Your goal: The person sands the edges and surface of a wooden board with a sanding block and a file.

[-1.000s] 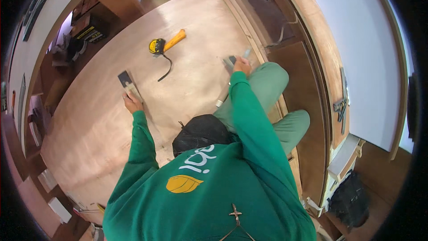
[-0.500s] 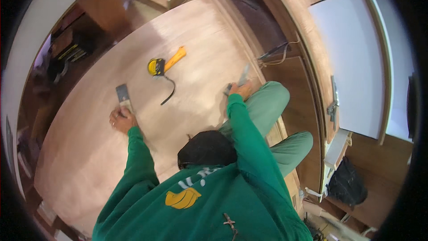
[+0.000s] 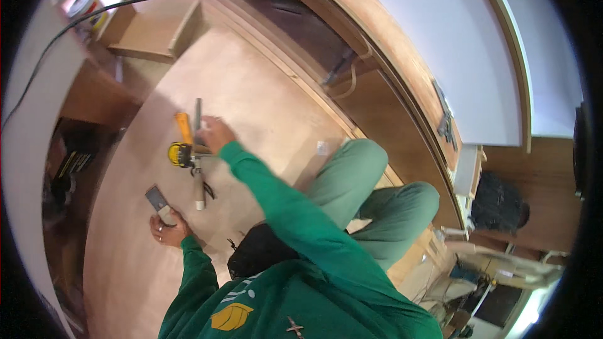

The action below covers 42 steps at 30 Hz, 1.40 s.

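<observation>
In my left hand (image 3: 169,229) is a putty knife (image 3: 157,199) with a wide grey blade and pale handle, held low over the wooden panel (image 3: 129,257). My right hand (image 3: 217,134) reaches across to the left, its fingers closed at a long narrow grey tool (image 3: 198,110); motion blur hides its exact kind. That tool lies alongside a yellow and black tape measure (image 3: 179,155) and a yellow-orange handle (image 3: 183,127). Beneath the grey tool's lower part, a black strap (image 3: 209,192) shows partly. A pale-ended rod (image 3: 200,203) sits there too, perhaps part of the same tool.
My bent knees (image 3: 352,166) rest at the panel's right side, beside a wooden frame edge (image 3: 295,78). An open wooden box (image 3: 147,50) and a white bucket (image 3: 85,5) stand at the far left. A black cable (image 3: 119,5) crosses the top left. Metal hinge hardware (image 3: 445,116) lies at right.
My right hand has swung left from beside my knee to the tape measure, bringing the grey tool along. My left hand still holds the putty knife. The whole view has turned.
</observation>
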Each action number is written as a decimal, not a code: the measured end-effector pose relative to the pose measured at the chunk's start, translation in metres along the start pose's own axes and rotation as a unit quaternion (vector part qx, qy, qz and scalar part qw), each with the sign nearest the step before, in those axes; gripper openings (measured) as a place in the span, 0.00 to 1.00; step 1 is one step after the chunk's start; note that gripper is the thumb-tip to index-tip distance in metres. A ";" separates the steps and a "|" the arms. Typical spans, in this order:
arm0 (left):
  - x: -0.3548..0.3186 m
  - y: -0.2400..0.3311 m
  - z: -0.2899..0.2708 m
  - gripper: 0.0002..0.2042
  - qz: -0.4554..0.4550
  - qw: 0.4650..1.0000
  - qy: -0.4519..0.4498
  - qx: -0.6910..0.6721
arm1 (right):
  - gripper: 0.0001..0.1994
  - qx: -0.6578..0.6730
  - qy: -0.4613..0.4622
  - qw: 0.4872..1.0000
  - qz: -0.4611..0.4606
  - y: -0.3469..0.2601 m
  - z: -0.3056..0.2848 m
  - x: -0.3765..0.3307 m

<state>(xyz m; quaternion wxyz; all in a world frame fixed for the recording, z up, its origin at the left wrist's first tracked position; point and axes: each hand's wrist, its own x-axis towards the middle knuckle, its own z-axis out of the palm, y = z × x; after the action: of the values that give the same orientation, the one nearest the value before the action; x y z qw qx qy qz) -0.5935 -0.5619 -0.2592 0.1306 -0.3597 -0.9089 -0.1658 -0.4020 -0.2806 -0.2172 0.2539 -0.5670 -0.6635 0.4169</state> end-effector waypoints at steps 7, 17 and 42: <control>0.025 0.020 -0.024 0.24 -0.020 0.999 -0.004 -0.030 | 0.25 -0.178 -0.154 0.970 0.056 -0.010 -0.160 0.053; 0.014 0.016 -0.022 0.30 -0.034 0.997 -0.061 -0.039 | 0.24 -0.360 -0.155 0.918 -0.060 -0.139 -0.384 0.109; 0.016 0.006 0.001 0.26 0.051 0.998 -0.028 -0.008 | 0.14 -0.124 0.200 0.970 -0.058 -0.023 -0.373 -0.005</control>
<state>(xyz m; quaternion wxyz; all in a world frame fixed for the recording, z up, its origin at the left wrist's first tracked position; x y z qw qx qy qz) -0.6001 -0.5477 -0.2530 0.1107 -0.4110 -0.8913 -0.1561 -0.1108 -0.1870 -0.0019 0.3332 -0.6263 -0.6775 0.1942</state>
